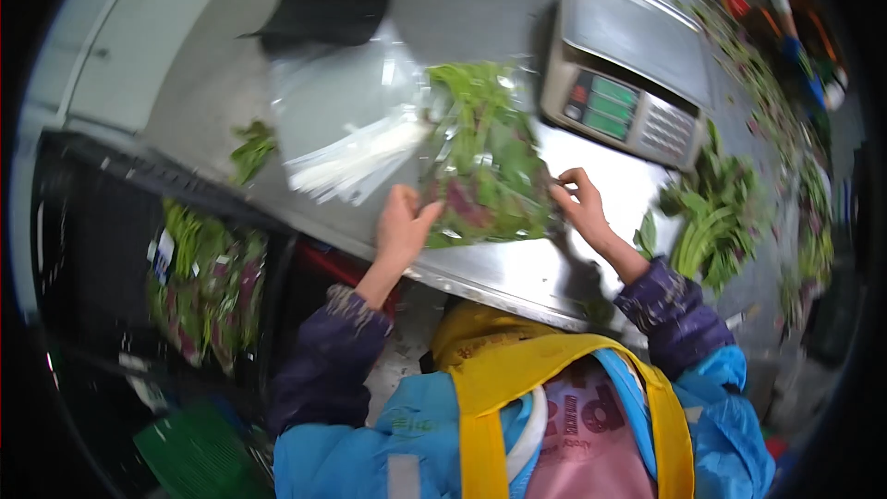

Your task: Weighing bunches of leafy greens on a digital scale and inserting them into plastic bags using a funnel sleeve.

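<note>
A clear plastic bag of leafy greens (485,152), green with some purple leaves, lies flat on the steel table (478,0). At its near left corner, my left hand (403,225) grips the plastic between thumb and fingers. My right hand (583,204) pinches the bag's right edge. Left of the bag is a stack of empty clear plastic bags (339,111), its far end under a dark sheet (332,7). Beyond my right hand stands a digital weighing scale (624,111) with a bare metal pan. A loose bunch of greens (714,222) lies to its near right.
A black crate (90,180) at the left holds bagged greens (208,284). A small leafy sprig (251,151) lies near the table's left edge. More loose greens (811,222) line the right side. A green crate (194,454) sits low left. Another person (797,28) is at the far right.
</note>
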